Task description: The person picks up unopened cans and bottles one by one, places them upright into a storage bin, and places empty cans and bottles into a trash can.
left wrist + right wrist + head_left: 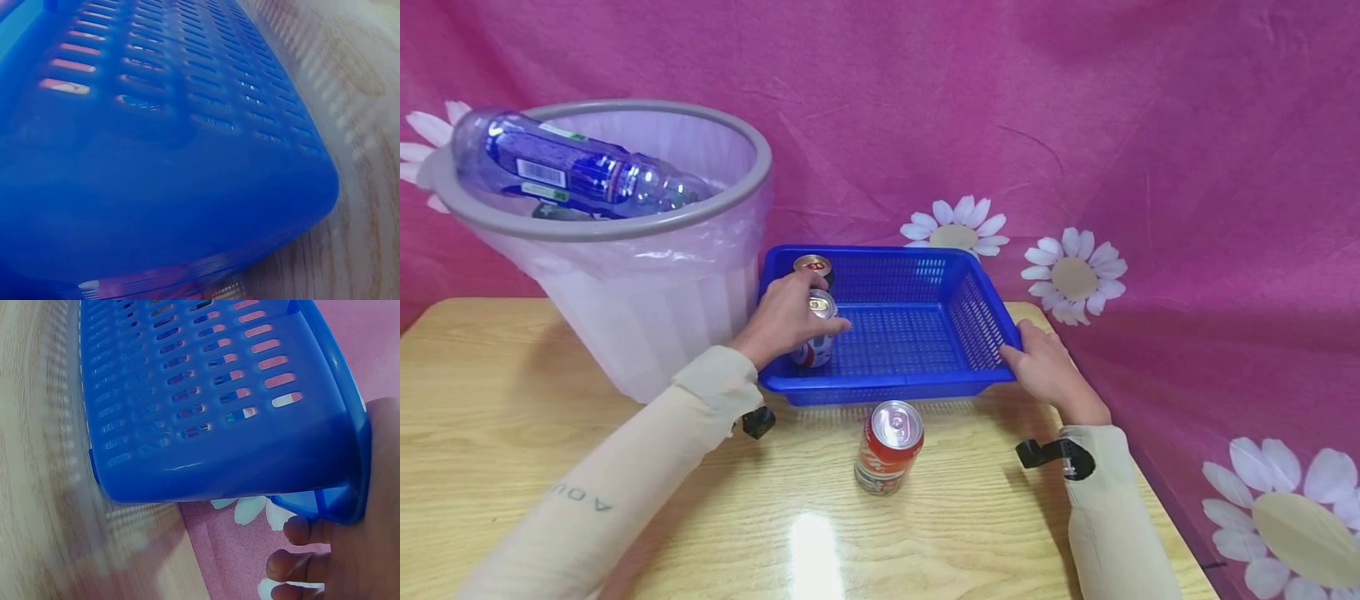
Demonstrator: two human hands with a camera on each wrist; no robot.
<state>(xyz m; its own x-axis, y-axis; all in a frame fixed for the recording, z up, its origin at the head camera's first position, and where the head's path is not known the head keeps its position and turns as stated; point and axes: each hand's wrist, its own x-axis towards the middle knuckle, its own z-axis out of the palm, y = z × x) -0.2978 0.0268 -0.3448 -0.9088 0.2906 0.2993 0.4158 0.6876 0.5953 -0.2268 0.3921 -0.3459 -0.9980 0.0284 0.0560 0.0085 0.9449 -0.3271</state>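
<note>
A blue plastic basket with slotted walls sits on the table. My left hand reaches over its left side and grips a pale can with blue and red print, thumb in front and fingers behind. Just behind that can stands another, a dark can with a gold top. At the basket's front right corner my right hand holds the rim, with its fingertips showing below the rim in the right wrist view. The left wrist view shows the basket wall and hides the left hand.
A red soda can stands upright on the table in front of the basket. To the left is a tall bin lined with a clear bag, with plastic bottles at its mouth. Behind hangs a pink flowered cloth.
</note>
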